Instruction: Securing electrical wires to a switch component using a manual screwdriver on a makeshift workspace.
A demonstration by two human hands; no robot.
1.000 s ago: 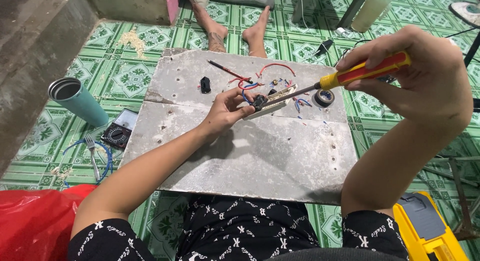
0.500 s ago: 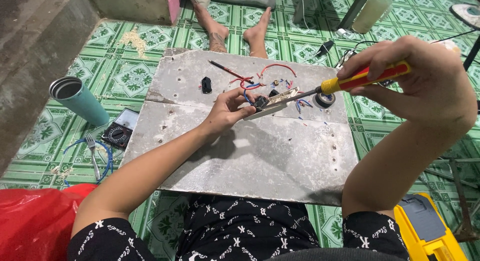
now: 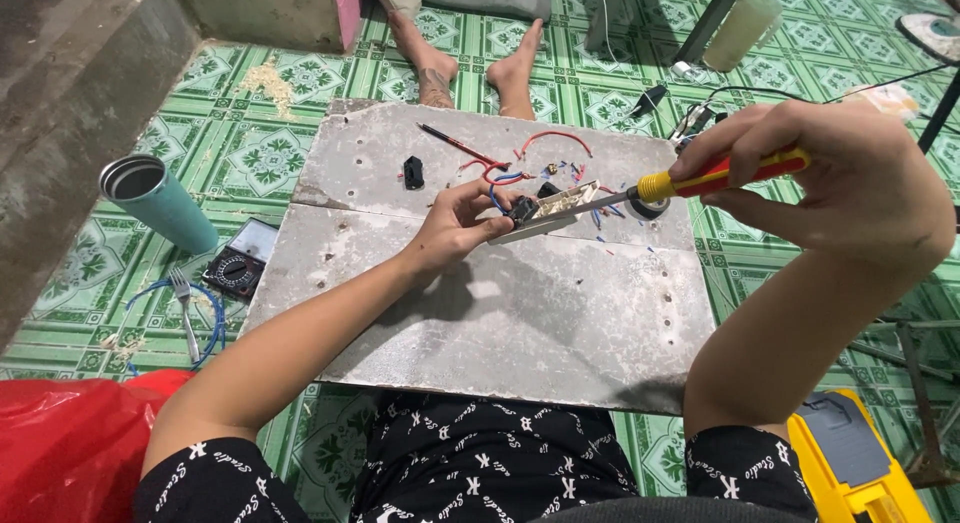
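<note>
My left hand [image 3: 462, 226] grips a small white electrical fitting [image 3: 556, 209] with a black part at its near end, held just above a grey board [image 3: 520, 313]. Red and blue wires [image 3: 510, 163] lie on the board right behind it. My right hand [image 3: 820, 178] is raised at the right and holds a screwdriver [image 3: 690, 183] with a red and yellow handle. Its metal shaft points left and down, and its tip meets the fitting by my left fingers.
Near the wires lie a small black part [image 3: 413, 172] and a roll of black tape [image 3: 646, 207]. A teal cup [image 3: 155, 198], a meter [image 3: 234, 271] and a fork [image 3: 185, 308] are on the green tiled floor at left. Another person's bare feet [image 3: 480, 68] rest beyond the board. A yellow case [image 3: 860, 463] is at the lower right.
My right hand has tilted the screwdriver handle slightly downward. My left hand stays on the fitting in the same place.
</note>
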